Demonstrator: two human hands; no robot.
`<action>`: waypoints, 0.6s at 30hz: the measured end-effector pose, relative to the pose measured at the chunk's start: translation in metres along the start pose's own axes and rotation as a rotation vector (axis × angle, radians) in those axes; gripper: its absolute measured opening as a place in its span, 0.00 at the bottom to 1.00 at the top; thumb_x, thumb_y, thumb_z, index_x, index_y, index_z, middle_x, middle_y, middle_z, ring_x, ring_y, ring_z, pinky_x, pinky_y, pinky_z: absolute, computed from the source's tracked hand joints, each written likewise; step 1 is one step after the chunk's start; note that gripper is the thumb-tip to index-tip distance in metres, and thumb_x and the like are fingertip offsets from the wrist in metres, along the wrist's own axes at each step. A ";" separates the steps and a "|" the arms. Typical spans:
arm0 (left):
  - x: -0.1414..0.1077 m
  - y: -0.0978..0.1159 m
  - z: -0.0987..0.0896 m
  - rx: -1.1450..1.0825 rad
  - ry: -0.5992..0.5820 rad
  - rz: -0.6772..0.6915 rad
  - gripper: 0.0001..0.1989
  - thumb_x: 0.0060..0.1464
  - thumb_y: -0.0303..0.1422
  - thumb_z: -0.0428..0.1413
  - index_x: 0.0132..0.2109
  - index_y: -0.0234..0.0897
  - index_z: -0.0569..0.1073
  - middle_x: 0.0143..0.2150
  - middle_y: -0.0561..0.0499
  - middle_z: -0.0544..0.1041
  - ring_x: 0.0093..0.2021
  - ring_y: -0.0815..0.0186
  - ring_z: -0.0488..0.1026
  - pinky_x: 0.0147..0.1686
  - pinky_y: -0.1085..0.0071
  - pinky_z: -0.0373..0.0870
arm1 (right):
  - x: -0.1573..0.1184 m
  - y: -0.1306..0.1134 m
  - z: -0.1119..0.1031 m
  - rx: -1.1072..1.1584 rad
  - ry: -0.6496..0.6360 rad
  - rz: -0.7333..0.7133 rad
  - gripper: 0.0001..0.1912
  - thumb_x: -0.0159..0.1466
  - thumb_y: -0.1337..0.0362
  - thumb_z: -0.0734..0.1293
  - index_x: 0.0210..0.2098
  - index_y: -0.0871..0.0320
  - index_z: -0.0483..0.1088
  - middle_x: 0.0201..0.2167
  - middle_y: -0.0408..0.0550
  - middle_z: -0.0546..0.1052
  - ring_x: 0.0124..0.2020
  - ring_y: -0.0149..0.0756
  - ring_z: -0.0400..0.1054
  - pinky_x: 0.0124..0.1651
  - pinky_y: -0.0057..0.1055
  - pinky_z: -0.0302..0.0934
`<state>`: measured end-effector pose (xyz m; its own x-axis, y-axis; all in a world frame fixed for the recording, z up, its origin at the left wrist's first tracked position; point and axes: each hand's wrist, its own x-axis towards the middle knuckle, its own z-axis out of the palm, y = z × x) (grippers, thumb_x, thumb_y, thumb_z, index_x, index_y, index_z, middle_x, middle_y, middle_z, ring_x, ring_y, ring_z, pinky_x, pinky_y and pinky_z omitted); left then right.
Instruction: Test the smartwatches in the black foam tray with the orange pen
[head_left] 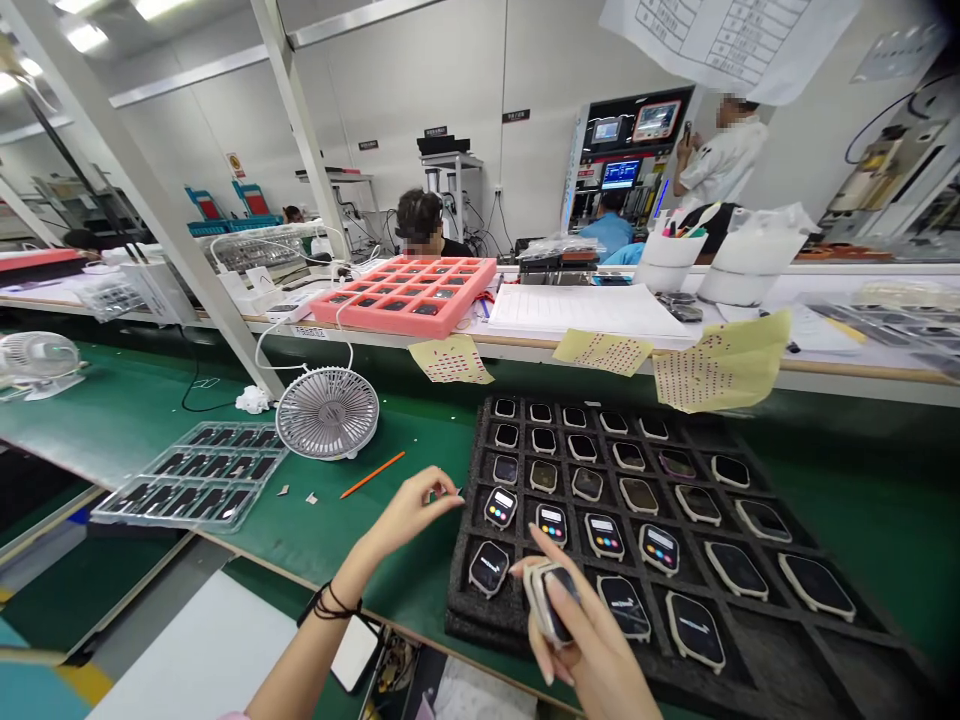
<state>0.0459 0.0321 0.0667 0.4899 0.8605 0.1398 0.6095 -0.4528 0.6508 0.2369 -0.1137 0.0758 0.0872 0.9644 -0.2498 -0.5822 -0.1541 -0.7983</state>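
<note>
My right hand (592, 625) grips a square smartwatch body (546, 600), without a strap, tilted over the near-left part of a black foam tray (469, 610). The tray's compartments hold many similar watches. A row in the middle, including one watch (500, 508) at its left end, shows lit screens with coloured dots. In the front row a watch (490, 568) shows white writing on black. My left hand (420, 505) is at the tray's left edge, thumb and fingertips pinched together; something tiny may be between them, too small to make out.
Left of the tray are an orange pencil (373, 474), a small round fan (328, 412) and a clear tray (244, 508) of dark parts. On the shelf ahead sit a pink foam tray (457, 318) and papers (585, 308). A phone (355, 655) lies below my left forearm. Several people are beyond.
</note>
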 end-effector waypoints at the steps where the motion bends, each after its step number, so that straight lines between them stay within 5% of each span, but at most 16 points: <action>1: 0.001 -0.014 0.000 0.065 0.056 -0.060 0.08 0.59 0.37 0.52 0.37 0.37 0.71 0.37 0.48 0.73 0.38 0.63 0.71 0.39 0.67 0.68 | 0.001 -0.005 -0.002 0.015 0.001 -0.007 0.29 0.56 0.50 0.71 0.55 0.49 0.68 0.42 0.52 0.74 0.12 0.20 0.58 0.14 0.23 0.37; 6: 0.003 -0.055 0.009 0.197 0.135 -0.154 0.04 0.54 0.32 0.54 0.35 0.36 0.72 0.39 0.44 0.72 0.43 0.54 0.70 0.45 0.59 0.66 | 0.007 -0.018 -0.010 0.080 -0.040 0.055 0.30 0.56 0.51 0.72 0.57 0.51 0.67 0.39 0.53 0.75 0.13 0.21 0.56 0.15 0.24 0.41; 18: -0.005 -0.059 0.021 0.257 0.171 -0.240 0.06 0.52 0.29 0.52 0.27 0.37 0.68 0.33 0.44 0.73 0.38 0.53 0.71 0.42 0.57 0.68 | 0.007 -0.016 -0.009 0.107 0.015 -0.011 0.28 0.59 0.52 0.70 0.57 0.48 0.66 0.43 0.50 0.74 0.16 0.23 0.58 0.17 0.26 0.45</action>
<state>0.0206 0.0494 0.0121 0.2167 0.9657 0.1433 0.8410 -0.2592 0.4749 0.2539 -0.1065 0.0826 0.1055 0.9623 -0.2506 -0.6639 -0.1194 -0.7382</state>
